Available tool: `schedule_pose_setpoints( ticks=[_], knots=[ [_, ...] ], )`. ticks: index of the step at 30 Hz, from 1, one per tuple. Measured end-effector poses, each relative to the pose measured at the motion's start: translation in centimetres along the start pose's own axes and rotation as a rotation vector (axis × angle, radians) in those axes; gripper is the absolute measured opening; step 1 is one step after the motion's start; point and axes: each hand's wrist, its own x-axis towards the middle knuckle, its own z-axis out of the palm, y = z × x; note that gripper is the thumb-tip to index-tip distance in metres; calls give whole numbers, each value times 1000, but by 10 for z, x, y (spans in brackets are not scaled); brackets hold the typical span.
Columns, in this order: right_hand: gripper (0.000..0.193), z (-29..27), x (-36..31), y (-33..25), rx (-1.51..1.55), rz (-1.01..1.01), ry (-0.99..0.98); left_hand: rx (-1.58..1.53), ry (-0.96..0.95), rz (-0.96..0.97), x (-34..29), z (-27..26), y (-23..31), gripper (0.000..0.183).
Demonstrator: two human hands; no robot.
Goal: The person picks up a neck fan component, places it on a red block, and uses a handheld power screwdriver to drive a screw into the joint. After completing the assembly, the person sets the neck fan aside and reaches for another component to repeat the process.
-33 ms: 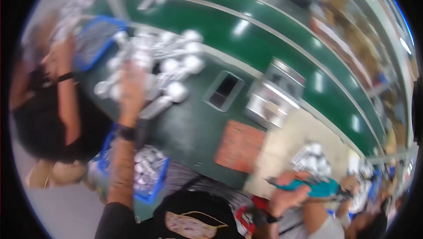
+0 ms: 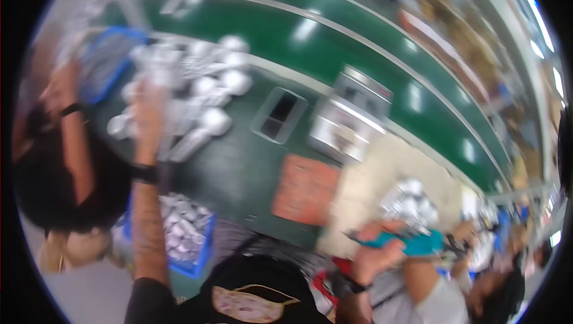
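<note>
the whole view is smeared by motion, so you get few clean edges. your left hand (image 2: 146,106) reaches into the heap of silvery parts (image 2: 191,94) on the green table (image 2: 239,163), but its fingers dissolve into the blur and you cannot tell whether they grip anything. the parts themselves are too blurred to name. your right hand (image 2: 376,252) is closed around a teal tool (image 2: 412,241) whose tip and far end are indistinct. the blue bin (image 2: 194,243) is partly hidden behind your left forearm. the person at the left (image 2: 59,163) is cut by the dark rim.
</note>
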Motion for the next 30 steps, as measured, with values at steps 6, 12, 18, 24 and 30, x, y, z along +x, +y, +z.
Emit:
schedule_pose_setpoints(
  ticks=[6, 12, 18, 24, 30],
  knots=[
    [64, -8, -11, -5, 149, 115, -187, -642, 278, -170, 85, -133, 139, 36],
    [64, -20, -18, -16, 121, 100, -150, -1581, -234, 479, 49, -221, 404, 32],
    [67, -31, -27, -27, 52, 73, -115, -1428, -517, 517, 44, -222, 537, 53],
    [68, -48, -22, -11, 14, 72, -99, -1502, -422, 383, 36, -187, 547, 32],
    [52, -55, 22, 16, -138, 44, -68, -1493, -356, 435, 46, -224, 451, 25]
  ],
)
